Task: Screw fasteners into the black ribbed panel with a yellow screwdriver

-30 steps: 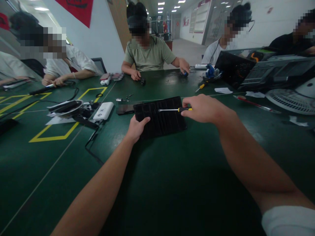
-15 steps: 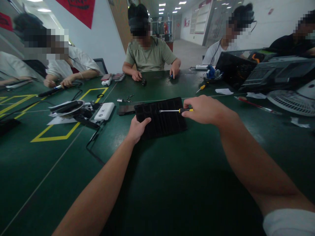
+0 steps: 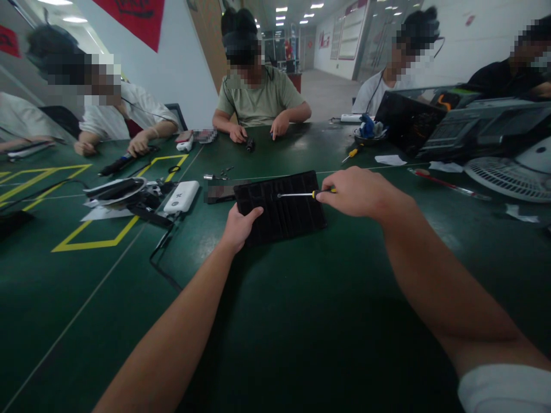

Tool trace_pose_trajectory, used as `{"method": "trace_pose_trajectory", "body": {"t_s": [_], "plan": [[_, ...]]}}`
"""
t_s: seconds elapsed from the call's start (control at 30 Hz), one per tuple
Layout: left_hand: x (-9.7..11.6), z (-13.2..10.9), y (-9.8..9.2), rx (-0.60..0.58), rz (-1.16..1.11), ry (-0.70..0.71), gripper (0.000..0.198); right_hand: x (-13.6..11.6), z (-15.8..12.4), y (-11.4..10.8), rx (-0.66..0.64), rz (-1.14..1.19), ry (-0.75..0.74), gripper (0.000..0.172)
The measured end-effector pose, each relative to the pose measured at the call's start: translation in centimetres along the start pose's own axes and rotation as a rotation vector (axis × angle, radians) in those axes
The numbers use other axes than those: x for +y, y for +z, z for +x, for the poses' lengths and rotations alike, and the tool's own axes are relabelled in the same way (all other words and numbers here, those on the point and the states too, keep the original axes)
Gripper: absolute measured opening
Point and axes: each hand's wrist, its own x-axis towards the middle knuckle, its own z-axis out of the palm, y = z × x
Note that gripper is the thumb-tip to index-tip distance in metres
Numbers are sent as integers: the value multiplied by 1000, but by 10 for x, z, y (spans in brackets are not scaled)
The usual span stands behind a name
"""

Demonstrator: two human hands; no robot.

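Note:
A flat black ribbed panel (image 3: 297, 215) is tilted up above the green table, and my left hand (image 3: 240, 225) grips its left edge with the thumb over the front. My right hand (image 3: 353, 192) is closed round the yellow and black handle of a screwdriver (image 3: 297, 195). The metal shaft points left across the panel, and its tip is at a small round spot near the panel's middle, where a screw may sit. Whether the tip is seated there is too small to tell. Behind the panel's left side lies a dark flat object (image 3: 217, 194), partly hidden.
Left of the panel are a white power bank (image 3: 182, 197) and a dark head strap device (image 3: 124, 198) with cables. Small metal parts (image 3: 226, 171) lie behind. On the right are another screwdriver (image 3: 350, 155), a white fan grille (image 3: 495, 178) and a computer case (image 3: 473, 126). Co-workers sit around the table.
My hands, the panel and the screwdriver stay nearly in place; the screwdriver's handle looks slightly turned. Across the table, a co-worker's hand has moved left, and another co-worker's dark tool has shifted right.

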Motion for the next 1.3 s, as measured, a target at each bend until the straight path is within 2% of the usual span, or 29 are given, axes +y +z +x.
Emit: {"method": "trace_pose_trajectory", "body": {"t_s": [0.23, 0.6, 0.9, 1.1, 1.3], "plan": [[-2, 1, 0, -23, -9, 14, 44, -1, 0, 0, -18, 5, -7, 52], [0, 0, -1, -17, 9, 12, 45, 2, 1, 4, 28, 17, -18, 32], [-1, 0, -2, -22, 12, 18, 46, 3, 2, 2, -3, 19, -25, 49], [1, -1, 0, -19, 23, 13, 44, 1, 1, 1, -7, 23, -36, 48], [2, -1, -1, -23, 13, 18, 46, 1, 0, 1, 28, 24, -29, 38]]}}
